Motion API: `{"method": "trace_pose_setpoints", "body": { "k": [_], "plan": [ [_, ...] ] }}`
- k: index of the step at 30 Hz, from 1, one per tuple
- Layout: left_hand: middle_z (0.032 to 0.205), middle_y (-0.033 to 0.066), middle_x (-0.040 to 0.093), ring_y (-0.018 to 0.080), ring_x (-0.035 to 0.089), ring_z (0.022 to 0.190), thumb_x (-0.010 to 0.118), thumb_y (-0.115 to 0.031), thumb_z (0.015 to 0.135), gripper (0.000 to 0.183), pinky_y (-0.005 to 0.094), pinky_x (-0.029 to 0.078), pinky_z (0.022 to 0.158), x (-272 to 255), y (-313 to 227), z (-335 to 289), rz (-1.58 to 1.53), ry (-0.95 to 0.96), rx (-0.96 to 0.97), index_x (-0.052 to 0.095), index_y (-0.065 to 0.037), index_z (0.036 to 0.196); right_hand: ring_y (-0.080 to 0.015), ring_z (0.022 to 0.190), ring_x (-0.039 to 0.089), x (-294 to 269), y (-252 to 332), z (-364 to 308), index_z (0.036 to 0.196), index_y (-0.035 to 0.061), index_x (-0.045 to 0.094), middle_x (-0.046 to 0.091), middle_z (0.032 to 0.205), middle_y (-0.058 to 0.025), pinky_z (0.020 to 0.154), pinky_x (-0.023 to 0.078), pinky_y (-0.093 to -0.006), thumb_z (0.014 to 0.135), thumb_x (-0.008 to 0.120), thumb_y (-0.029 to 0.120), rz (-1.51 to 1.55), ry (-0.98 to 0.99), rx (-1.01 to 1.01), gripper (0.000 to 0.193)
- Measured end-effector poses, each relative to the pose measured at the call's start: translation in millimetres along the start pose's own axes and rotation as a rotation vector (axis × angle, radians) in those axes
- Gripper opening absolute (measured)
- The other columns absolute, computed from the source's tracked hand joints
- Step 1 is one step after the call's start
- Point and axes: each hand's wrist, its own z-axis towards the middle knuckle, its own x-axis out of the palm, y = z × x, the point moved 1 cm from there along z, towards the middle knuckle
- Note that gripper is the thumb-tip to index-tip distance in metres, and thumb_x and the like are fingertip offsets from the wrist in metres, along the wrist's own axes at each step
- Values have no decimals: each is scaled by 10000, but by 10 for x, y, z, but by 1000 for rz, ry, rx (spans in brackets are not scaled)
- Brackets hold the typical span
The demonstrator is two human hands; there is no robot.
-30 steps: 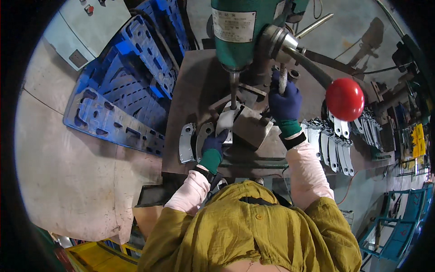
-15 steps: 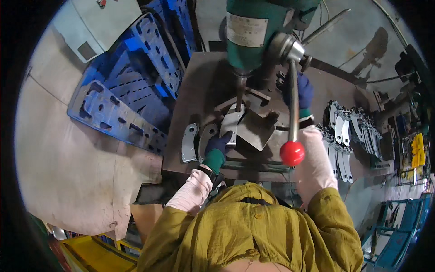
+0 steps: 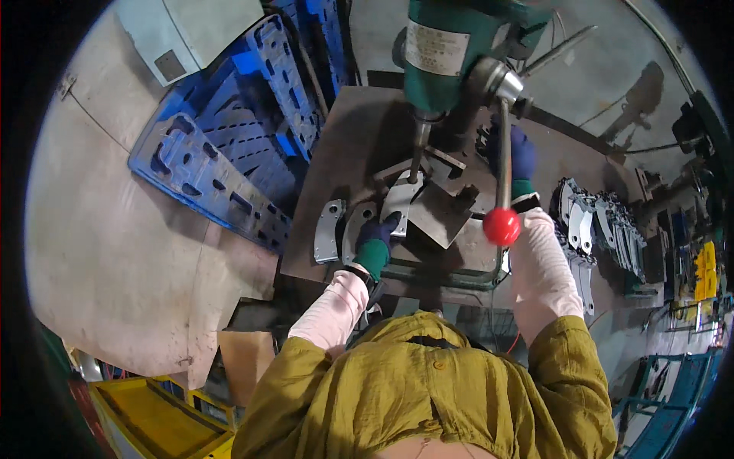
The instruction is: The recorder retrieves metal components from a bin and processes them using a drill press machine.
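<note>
A green drill press (image 3: 436, 65) stands over the bench with its spindle (image 3: 420, 145) coming down onto the far end of a curved metal plate (image 3: 399, 200). My left hand (image 3: 376, 233), in a dark blue glove, grips the near end of that plate, thumb on top. Beside the hand lie two similar curved plates (image 3: 329, 231). My right hand (image 3: 523, 157), gloved too, is past the press lever (image 3: 505, 164) with its red ball knob (image 3: 501, 226); its fingers are partly hidden, next to small dark parts (image 3: 485, 141). A flat metal block (image 3: 442, 218) sits right of the gripped plate.
Rows of curved metal plates (image 3: 585, 222) lie on the bench's right side. Blue plastic pallets (image 3: 206, 176) stand at the left. A yellow cart (image 3: 160, 417) is at the lower left and a teal rack (image 3: 673, 405) at the lower right.
The lever's red ball has moved away from me, up in the picture. My left hand stays on the plate, and my right hand remains past the lever. The whole view has shifted slightly.
</note>
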Motion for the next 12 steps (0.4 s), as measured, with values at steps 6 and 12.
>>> {"method": "trace_pose_setpoints", "body": {
  "k": [6,12],
  "plan": [
    [962,121,680,236,671,767,774,-442,795,584,380,540,637,-31,561,531,-115,63,101,610,-52,1197,-342,770,675,46,626,-394,980,117,701,697,836,-144,641,523,-413,834,677,318,348,133,389,249],
    [1099,131,677,267,687,803,777,-470,785,741,426,538,654,-53,528,528,-136,131,15,504,-110,1372,-285,783,702,-736,1579,-469,1169,103,681,708,1043,-154,714,564,-381,952,541,127,1434,638,613,259]
  ]
}}
